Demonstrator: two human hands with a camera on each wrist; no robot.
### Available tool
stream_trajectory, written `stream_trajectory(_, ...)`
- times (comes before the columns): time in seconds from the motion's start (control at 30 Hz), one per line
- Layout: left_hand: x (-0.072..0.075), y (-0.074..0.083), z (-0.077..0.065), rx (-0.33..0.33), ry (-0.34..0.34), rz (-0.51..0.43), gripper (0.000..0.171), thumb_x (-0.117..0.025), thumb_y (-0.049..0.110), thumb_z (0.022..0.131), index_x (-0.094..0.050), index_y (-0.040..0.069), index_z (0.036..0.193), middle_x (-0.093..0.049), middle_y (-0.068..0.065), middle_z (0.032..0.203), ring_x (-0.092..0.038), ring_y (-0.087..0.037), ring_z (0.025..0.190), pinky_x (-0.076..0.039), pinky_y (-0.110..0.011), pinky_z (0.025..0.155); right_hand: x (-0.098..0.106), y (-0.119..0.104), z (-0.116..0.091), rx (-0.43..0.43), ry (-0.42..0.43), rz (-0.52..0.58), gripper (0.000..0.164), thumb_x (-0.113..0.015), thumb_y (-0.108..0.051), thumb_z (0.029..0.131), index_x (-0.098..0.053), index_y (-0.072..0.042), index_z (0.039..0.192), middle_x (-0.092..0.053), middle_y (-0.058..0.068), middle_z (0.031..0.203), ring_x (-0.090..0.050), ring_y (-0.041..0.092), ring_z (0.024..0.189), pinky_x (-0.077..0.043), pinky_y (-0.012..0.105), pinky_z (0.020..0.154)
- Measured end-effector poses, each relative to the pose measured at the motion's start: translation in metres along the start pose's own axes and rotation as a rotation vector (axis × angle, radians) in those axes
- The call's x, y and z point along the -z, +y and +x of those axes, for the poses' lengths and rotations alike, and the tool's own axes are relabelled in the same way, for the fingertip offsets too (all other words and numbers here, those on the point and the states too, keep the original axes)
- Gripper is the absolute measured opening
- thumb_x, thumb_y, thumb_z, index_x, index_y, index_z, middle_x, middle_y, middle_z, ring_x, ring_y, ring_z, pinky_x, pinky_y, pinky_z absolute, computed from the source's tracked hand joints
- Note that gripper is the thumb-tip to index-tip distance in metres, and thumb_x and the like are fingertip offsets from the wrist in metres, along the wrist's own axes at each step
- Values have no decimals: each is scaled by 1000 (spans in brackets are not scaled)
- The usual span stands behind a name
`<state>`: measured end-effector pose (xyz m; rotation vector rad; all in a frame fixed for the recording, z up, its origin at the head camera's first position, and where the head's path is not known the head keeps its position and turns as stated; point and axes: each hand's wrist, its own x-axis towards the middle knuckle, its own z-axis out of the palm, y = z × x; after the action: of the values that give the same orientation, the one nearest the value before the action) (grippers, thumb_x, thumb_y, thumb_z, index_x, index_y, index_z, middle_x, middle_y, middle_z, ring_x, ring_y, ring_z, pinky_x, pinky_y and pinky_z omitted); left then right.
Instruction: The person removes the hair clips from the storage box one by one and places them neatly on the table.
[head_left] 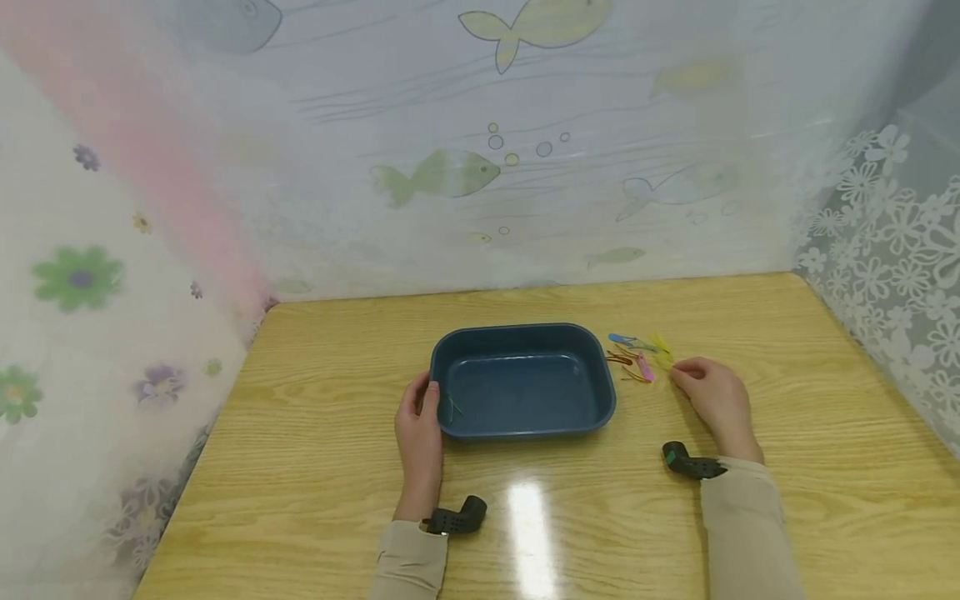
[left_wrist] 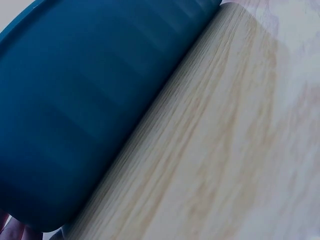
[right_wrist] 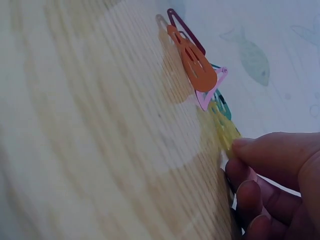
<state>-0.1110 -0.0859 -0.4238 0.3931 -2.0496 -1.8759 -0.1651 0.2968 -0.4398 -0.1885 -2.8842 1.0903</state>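
A dark blue plastic tub [head_left: 525, 392] stands upright on the table. My left hand [head_left: 418, 433] grips its left end, thumb over the rim and fingers outside. A thin green hair clip [head_left: 454, 408] lies inside near that thumb. To the right of the tub, my right hand [head_left: 716, 400] pinches a yellow snap hair clip [right_wrist: 227, 131] between thumb and forefinger, low by the tabletop. Beside it lies a loose group of hair clips, including an orange one [right_wrist: 201, 71], a pink one [head_left: 646, 367] and a blue one [head_left: 621, 339].
The wood-grain table [head_left: 330, 467] meets a fish-patterned curtain [head_left: 420, 233] at the back. Flowered cloth [head_left: 82, 350] borders the left side, and a lacy floral curtain [head_left: 892, 242] the right. Each wrist carries a black camera mount [head_left: 457, 518].
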Motion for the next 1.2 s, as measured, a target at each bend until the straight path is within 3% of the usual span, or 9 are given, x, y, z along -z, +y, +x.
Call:
stream_trajectory(0.3,-1,27,-11,-1,-4,32,33,-47,21,93,-51,4,122,-53,-8,120,-47,-15,111,-38,-31,94,1,0,0,-6,-1,28,40,-48,-38,90,-61,-5,108,-63,16,97,-55,30,89,-39,42,73)
stream_trajectory(0.5,-1,26,-11,-6,-8,27,33,-48,21,93,-52,4,122,-53,-7,120,-48,-14,110,-38,-31,93,3,-1,-1,-32,7,96,42,-45,-38,91,-59,-4,112,-64,14,93,-59,19,70,-41,29,62)
stream_trajectory(0.67,-1,24,-10,-8,-8,8,33,-48,21,93,-52,4,121,-54,-7,119,-48,-14,109,-38,-30,93,4,0,-1,-34,15,111,44,-44,-41,91,-58,-4,112,-64,12,87,-58,16,66,-41,26,55)
stream_trajectory(1.2,0,25,-10,-6,-11,-7,32,-48,20,93,-53,5,120,-54,-7,118,-48,-12,109,-38,-29,92,6,-17,-1,60,-8,205,45,-43,-43,91,-57,-6,113,-63,13,92,-58,23,74,-47,25,57)
